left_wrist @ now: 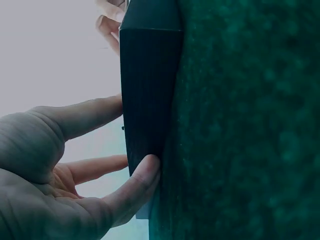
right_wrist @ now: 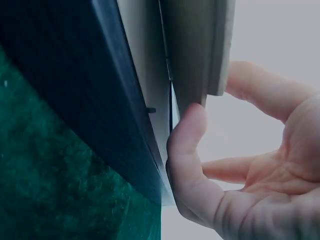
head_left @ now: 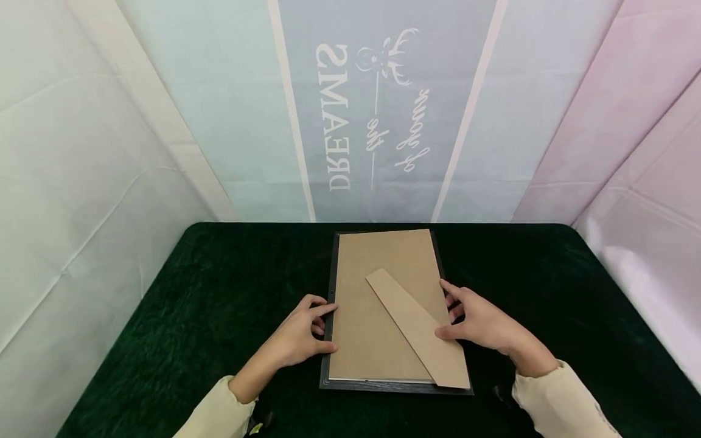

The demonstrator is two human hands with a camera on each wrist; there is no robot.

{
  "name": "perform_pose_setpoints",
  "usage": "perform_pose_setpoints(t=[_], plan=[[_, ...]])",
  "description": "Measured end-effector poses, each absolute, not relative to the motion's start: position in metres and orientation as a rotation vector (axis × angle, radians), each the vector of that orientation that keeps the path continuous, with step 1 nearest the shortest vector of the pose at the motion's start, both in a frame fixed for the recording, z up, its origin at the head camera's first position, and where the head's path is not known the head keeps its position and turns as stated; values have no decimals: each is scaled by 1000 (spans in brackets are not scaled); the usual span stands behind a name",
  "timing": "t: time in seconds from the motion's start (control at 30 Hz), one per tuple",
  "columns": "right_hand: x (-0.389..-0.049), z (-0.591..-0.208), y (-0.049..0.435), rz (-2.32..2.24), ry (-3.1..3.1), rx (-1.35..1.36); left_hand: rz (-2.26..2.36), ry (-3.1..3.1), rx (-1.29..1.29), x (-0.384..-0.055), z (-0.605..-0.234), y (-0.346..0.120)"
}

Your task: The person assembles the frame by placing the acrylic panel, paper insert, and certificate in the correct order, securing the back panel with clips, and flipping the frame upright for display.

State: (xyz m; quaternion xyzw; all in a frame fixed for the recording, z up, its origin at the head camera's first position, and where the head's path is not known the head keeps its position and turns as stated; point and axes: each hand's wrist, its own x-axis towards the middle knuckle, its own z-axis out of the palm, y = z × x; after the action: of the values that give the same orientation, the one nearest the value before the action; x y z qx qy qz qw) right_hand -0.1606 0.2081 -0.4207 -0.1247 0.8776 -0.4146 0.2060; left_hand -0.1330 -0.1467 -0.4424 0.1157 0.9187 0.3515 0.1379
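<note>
Dial: head view, 12 pointing away from the person, centre on the frame.

Dark frame is lying flat near the middle of the bench, back face up, long sides running between 12 and 6. Tan backing board is covering nearly all of the frame's back; a tan strip is slanting across it from near 12 to 5 o'clock, its wider end reaching the rim at 5.

Left hand, 9 o'clock: partly open, holding the frame's long side. Thumb and one finger are resting on the upper edge, spread apart; in the left wrist view another fingertip is pressing against the outer side wall.

Right hand, 3 o'clock: half closed, pinching the board's edge. Thumb is pressing on the strip; the forefinger is touching the board's edge further towards 2. In the right wrist view a bent fingertip is catching the board's edge from beneath, and a narrow gap is showing between board and frame. A small dark tab is projecting from the pale inner wall there.

Both forearms are coming in from 8 and 4 o'clock, in cream sleeves.
</note>
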Motion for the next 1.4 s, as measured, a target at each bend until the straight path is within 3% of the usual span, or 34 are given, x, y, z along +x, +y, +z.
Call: perform_pose_setpoints(t=[1.1, 1.4], plan=[[-152, -417, 198, -738, 2732, -331, 900, 2629, 304, -130, -439, -141], [-147, -419, 192, -626, 2816, -634, 928, 2612, 310, -130, -440, -142]])
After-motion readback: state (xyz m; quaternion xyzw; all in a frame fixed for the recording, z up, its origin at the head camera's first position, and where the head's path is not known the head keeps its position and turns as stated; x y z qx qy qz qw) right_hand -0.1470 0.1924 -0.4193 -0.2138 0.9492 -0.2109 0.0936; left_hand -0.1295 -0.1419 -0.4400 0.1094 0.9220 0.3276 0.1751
